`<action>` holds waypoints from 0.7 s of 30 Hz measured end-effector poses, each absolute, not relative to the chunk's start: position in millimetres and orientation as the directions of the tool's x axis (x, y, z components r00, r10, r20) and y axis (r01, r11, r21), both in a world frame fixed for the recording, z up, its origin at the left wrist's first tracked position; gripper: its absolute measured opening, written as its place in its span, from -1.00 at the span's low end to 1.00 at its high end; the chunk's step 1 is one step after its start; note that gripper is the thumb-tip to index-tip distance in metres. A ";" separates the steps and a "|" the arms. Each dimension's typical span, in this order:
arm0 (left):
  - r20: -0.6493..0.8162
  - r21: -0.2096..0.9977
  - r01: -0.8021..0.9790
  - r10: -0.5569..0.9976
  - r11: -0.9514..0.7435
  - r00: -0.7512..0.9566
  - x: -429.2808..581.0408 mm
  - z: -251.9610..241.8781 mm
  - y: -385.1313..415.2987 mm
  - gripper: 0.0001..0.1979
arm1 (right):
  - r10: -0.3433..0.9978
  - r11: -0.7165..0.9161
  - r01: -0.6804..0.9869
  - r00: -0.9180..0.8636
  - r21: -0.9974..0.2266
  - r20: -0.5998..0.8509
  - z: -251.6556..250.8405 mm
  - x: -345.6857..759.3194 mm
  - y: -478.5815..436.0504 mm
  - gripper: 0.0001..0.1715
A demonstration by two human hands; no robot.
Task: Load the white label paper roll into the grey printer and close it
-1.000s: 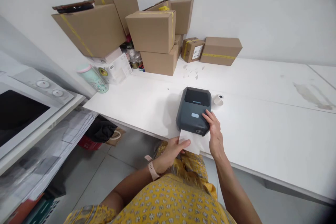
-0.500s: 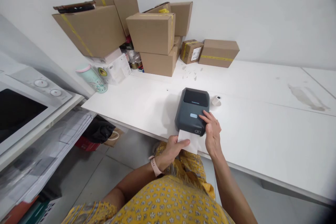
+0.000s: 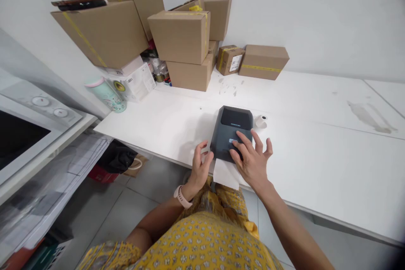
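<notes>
A dark grey label printer [image 3: 236, 119] stands near the front edge of the white table. White paper [image 3: 225, 173] sticks out of its front and hangs over the table edge. My right hand [image 3: 251, 160] lies over the printer's top with fingers spread, the fingertips by its light-coloured button. To the printer's left, my left hand [image 3: 200, 169] is held with fingers apart and nothing in it, close to the printer's front left corner. A small white paper roll [image 3: 261, 121] sits to the right of the printer.
Cardboard boxes [image 3: 180, 36] are stacked at the back left, with two smaller boxes [image 3: 264, 61] by the wall. A mint tumbler [image 3: 109, 96] stands beside a white box [image 3: 136, 83]. At the left, a microwave [image 3: 41, 114] rests on a shelf.
My left hand has let go of the paper and moved left and up beside the printer. My right hand has shifted from the printer's right side onto its top, fingers spreading.
</notes>
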State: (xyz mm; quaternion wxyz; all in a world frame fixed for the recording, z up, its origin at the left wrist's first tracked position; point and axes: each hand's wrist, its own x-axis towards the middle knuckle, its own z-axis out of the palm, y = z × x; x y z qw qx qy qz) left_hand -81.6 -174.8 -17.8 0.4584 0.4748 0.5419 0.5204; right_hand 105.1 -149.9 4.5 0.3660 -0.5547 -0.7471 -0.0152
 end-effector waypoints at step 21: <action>0.113 0.987 0.117 0.993 -0.108 -0.038 -64.0 -23.3 -165.5 -0.39 | 0.939 0.115 0.358 0.265 -0.927 0.219 -46.4 99.9 -176.7 -0.10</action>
